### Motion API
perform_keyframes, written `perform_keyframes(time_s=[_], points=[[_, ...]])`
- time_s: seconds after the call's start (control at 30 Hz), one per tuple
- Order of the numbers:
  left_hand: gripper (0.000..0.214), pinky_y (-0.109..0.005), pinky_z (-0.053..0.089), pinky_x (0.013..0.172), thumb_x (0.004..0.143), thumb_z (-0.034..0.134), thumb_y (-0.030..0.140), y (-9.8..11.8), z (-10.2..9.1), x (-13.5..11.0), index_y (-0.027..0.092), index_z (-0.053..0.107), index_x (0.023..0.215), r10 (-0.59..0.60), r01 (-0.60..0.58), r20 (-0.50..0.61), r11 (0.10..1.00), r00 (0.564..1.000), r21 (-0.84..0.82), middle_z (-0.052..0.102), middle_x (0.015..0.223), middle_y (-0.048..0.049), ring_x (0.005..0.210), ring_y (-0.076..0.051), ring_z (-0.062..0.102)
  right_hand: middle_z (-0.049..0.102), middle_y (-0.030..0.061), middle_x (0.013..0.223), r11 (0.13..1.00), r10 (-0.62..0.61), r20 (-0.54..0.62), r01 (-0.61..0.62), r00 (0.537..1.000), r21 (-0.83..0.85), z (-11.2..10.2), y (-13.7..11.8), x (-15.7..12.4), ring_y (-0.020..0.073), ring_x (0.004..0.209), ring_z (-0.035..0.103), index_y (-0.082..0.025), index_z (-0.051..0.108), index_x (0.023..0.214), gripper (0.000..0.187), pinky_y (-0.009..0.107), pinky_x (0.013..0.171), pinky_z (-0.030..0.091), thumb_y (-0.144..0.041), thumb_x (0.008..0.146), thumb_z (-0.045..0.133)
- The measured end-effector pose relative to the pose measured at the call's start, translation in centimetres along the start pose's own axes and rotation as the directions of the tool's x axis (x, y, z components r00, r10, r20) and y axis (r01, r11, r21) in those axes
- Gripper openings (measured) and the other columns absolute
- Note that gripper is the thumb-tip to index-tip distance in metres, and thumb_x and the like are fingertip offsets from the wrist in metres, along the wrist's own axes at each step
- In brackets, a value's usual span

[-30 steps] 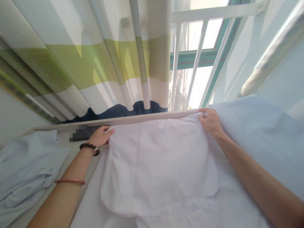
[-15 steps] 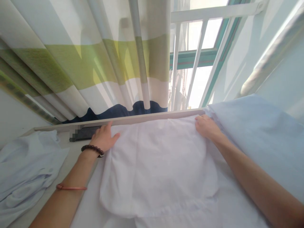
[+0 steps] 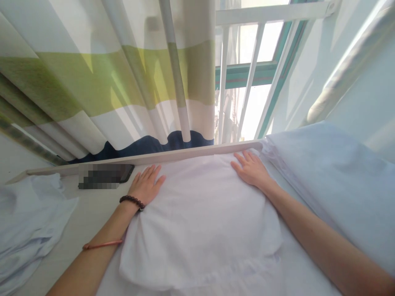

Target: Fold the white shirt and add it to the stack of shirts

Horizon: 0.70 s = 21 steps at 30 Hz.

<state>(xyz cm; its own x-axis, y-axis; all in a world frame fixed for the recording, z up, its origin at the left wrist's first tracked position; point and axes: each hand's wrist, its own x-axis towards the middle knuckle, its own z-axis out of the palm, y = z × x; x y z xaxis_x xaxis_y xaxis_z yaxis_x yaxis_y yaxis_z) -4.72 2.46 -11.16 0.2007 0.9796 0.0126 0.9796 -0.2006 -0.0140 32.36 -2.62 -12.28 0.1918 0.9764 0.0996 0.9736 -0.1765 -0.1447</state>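
Note:
A white cloth garment (image 3: 200, 218) lies folded in front of me, its far edge close to the raised rim of the surface. My left hand (image 3: 146, 185) rests flat on its far left corner, fingers spread, a dark beaded bracelet at the wrist. On the far right part of the cloth lies my right hand (image 3: 250, 167), also flat with its fingers apart. Neither hand grips anything. Just left of my left hand is a dark phone-like object (image 3: 125, 172), partly blurred out by pixels.
Another crumpled white garment (image 3: 27, 230) lies at the left. To the right is a pile of white or pale-blue fabric (image 3: 339, 176). A light rim (image 3: 185, 153) runs along the back, before a striped curtain (image 3: 123, 78) and white window bars (image 3: 253, 61).
My right hand has moved left and flattened from pinching the cloth's far right corner. My left hand has moved right onto the cloth, uncovering more of the dark object.

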Motion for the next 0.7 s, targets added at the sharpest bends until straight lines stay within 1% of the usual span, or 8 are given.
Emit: perform_keyframes(time_s=[0.13, 0.2, 0.27, 0.33, 0.4, 0.5, 0.57, 0.7], points=[[0.066, -0.047, 0.015, 0.117, 0.094, 0.021, 0.05, 0.2, -0.7, -0.2, 0.016, 0.028, 0.15, -0.023, 0.022, 0.016, 0.998, 1.0, 0.058, 0.024, 0.157, -0.0092, 0.145, -0.024, 0.021, 0.033, 0.0147, 0.153, 0.997, 0.061, -0.027, -0.062, 0.998, -0.035, -0.5, 0.1, 0.5, 0.0295, 0.141, 0.026, -0.018, 0.035, 0.147, 0.063, 0.045, 0.113, 0.019, -0.053, 0.097, 0.021], [0.064, -0.049, 0.015, 0.117, 0.093, 0.026, 0.047, 1.2, -1.8, -0.1, 0.015, 0.031, 0.149, -0.042, 0.037, 0.041, 0.993, 0.998, 0.115, 0.029, 0.155, -0.0109, 0.144, -0.027, 0.025, 0.04, 0.0195, 0.148, 0.996, 0.031, -0.046, -0.035, 0.998, -0.079, -1.2, -0.7, 0.4, 0.0327, 0.139, 0.031, -0.011, 0.042, 0.143, 0.06, 0.047, 0.112, 0.019, -0.047, 0.097, 0.027], [0.063, -0.049, 0.013, 0.117, 0.089, 0.037, 0.038, 3.0, -3.1, 0.2, 0.011, 0.037, 0.146, -0.014, 0.009, 0.027, 0.985, 1.0, 0.174, 0.037, 0.151, -0.0136, 0.141, -0.029, 0.029, 0.053, 0.0232, 0.134, 0.992, -0.076, -0.054, 0.07, 0.996, -0.103, -2.2, -2.2, 0.2, 0.0343, 0.131, 0.04, -0.005, 0.055, 0.129, 0.05, 0.049, 0.111, 0.019, -0.035, 0.097, 0.031], [0.062, -0.048, 0.012, 0.117, 0.084, 0.044, 0.028, 5.6, -4.1, 0.7, 0.01, 0.042, 0.143, 0.096, -0.088, -0.036, 0.979, 0.995, 0.186, 0.043, 0.148, -0.0137, 0.139, -0.03, 0.033, 0.062, 0.0193, 0.122, 0.972, -0.224, -0.047, 0.22, 0.973, -0.08, -2.8, -4.2, 0.1, 0.03, 0.123, 0.049, -0.009, 0.062, 0.118, 0.042, 0.044, 0.11, 0.025, -0.028, 0.097, 0.031], [0.056, -0.046, 0.017, 0.116, 0.088, 0.038, 0.026, 8.1, -4.3, 1.3, 0.014, 0.045, 0.142, 0.201, -0.195, -0.056, 0.976, 0.978, 0.096, 0.049, 0.144, -0.0107, 0.134, -0.027, 0.04, 0.06, 0.0117, 0.128, 0.941, -0.337, -0.047, 0.336, 0.94, -0.026, -2.8, -6.2, -0.1, 0.0232, 0.122, 0.05, -0.016, 0.059, 0.124, 0.042, 0.035, 0.106, 0.032, -0.032, 0.099, 0.029], [0.051, -0.043, 0.027, 0.113, 0.095, 0.031, 0.037, 10.2, -2.9, 2.1, 0.019, 0.048, 0.14, 0.251, -0.253, -0.054, 0.967, 0.966, -0.034, 0.051, 0.142, -0.0086, 0.13, -0.025, 0.045, 0.047, 0.0101, 0.145, 0.902, -0.423, -0.036, 0.425, 0.905, 0.081, -1.7, -7.6, -0.3, 0.022, 0.133, 0.04, -0.017, 0.046, 0.14, 0.05, 0.035, 0.11, 0.028, -0.04, 0.1, 0.026], [0.054, -0.042, 0.026, 0.114, 0.096, 0.028, 0.042, 9.8, -1.6, 2.5, 0.02, 0.043, 0.143, 0.244, -0.247, -0.055, 0.967, 0.968, -0.054, 0.043, 0.148, -0.0074, 0.136, -0.026, 0.038, 0.038, 0.0067, 0.152, 0.906, -0.409, -0.003, 0.406, 0.913, 0.119, -0.8, -7.3, -0.3, 0.0229, 0.14, 0.032, -0.019, 0.04, 0.145, 0.055, 0.039, 0.115, 0.021, -0.044, 0.1, 0.022], [0.059, -0.044, 0.017, 0.118, 0.097, 0.024, 0.049, 6.7, -0.1, 2.6, 0.022, 0.033, 0.148, 0.211, -0.211, -0.012, 0.975, 0.977, -0.065, 0.031, 0.156, -0.0032, 0.143, -0.025, 0.025, 0.029, -0.0006, 0.156, 0.923, -0.372, 0.051, 0.363, 0.927, 0.128, -0.1, -5.8, 0.0, 0.0238, 0.144, 0.022, -0.025, 0.032, 0.149, 0.058, 0.044, 0.117, 0.014, -0.049, 0.099, 0.016]])
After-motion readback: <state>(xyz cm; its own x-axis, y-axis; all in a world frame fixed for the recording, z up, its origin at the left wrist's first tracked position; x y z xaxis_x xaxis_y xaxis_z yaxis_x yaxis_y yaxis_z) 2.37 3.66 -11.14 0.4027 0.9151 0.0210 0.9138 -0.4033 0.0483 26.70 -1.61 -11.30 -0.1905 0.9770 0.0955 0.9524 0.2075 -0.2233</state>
